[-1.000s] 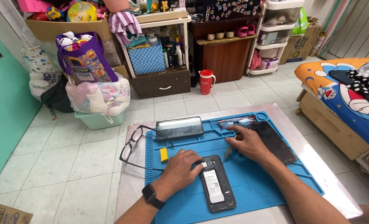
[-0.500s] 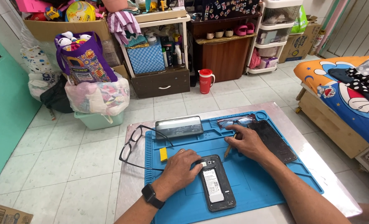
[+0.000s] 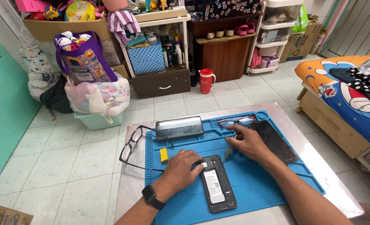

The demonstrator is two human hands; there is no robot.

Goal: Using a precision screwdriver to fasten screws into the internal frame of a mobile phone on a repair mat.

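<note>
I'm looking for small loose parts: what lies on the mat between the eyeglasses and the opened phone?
In the head view, a small yellow block lies on the blue mat between the eyeglasses and the opened phone; the left hand rests there too.
</note>
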